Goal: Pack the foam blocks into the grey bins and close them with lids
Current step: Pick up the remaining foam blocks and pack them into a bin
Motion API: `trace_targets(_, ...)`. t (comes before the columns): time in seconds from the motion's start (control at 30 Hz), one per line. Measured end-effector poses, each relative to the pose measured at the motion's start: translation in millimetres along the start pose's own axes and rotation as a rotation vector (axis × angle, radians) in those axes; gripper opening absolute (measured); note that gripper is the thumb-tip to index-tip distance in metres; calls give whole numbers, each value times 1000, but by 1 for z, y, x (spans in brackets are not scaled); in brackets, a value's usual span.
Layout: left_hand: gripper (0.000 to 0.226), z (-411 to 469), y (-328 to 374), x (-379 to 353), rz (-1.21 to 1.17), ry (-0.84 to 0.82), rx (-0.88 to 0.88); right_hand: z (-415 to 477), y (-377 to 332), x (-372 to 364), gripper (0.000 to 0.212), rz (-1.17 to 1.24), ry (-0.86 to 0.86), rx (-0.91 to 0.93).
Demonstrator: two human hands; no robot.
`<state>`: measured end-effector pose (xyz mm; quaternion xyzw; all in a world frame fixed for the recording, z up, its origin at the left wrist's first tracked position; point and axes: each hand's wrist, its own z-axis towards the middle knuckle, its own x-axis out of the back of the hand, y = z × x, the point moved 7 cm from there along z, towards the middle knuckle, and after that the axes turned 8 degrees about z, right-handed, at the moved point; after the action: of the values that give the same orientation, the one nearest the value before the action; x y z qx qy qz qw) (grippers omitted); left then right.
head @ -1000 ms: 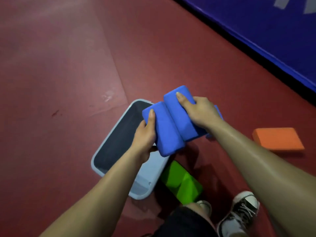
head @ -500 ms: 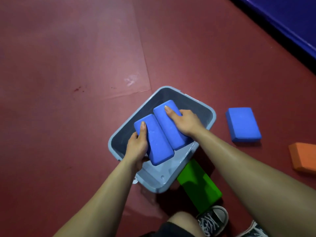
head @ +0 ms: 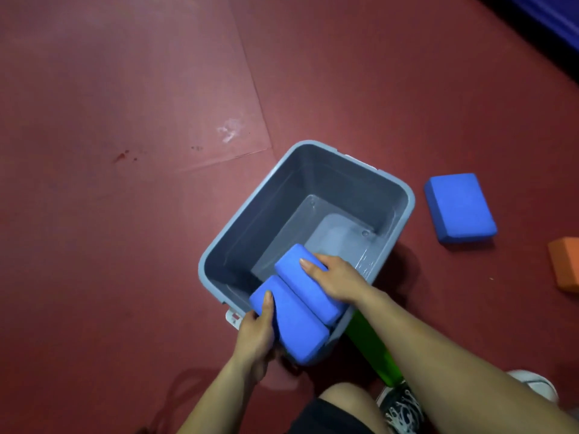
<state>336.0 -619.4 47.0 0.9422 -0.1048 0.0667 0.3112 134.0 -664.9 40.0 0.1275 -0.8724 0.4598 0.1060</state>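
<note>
- Dark red floor (head: 125, 214) stretches all around, with a grey bin (head: 404, 195) sitting open on it near the middle.
- My left hand (head: 255, 335) is wrapped tight around the near blue block (head: 297, 330), thumb on top, at the bin's 6 o'clock corner.
- My right hand (head: 336, 278) presses fingers flat over the second blue block (head: 308, 285), clasping it; both blocks tilt against the bin's near wall, side by side and touching.
- A third blue block (head: 460, 211) lies on the floor at the bin's 3 o'clock.
- An orange block (head: 565, 264) lies beyond it, at the frame edge.
- A green block (head: 372, 352) lies beside the bin at 5 o'clock, under my right forearm.
- No readable writing shows on anything.
</note>
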Motion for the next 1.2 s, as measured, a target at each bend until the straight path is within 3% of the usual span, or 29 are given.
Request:
trace_targets(0.1, 59, 12, -15, 2, -9, 20, 47, 16, 15, -10, 43, -25, -78, -3)
trace_targets(0.2, 44, 29, -23, 12, 48, 107, 70, 34, 29, -24, 48, -48, -147, -23)
trace_targets(0.3, 40, 40, -25, 21, 127, 206, 96, 54, 40, -37, 63, -99, -185, -67)
trace_targets(0.33, 48, 45, -25, 21, 167, 235, 86, 60, 44, -40, 69, -118, -193, -79)
trace_targets(0.4, 83, 64, -30, 27, 385, 321, 43, 70, 54, -44, 75, -134, -204, -100)
trace_targets(0.43, 87, 63, -20, 27, 521, 342, -14, 73, 59, -45, 74, -136, -205, -103)
trace_targets(0.53, 58, 61, 7, 23, 842, 375, -109, 76, 72, -44, 74, -130, -209, -98)
trace_targets(0.8, 79, 93, 21, 29, 1138, 393, -61, 85, 78, -63, 76, -210, -230, -81)
trace_targets(1.0, 83, 104, 28, 28, 1275, 386, -55, 87, 79, -65, 82, -437, -120, -190)
trace_targets(1.1, 88, 99, 28, 26, 1271, 355, -71, 75, 75, -48, 86, -435, -42, -200)
trace_targets(1.2, 78, 79, 34, 16, 1285, 355, -148, 51, 65, -12, 80, -313, 91, -96)
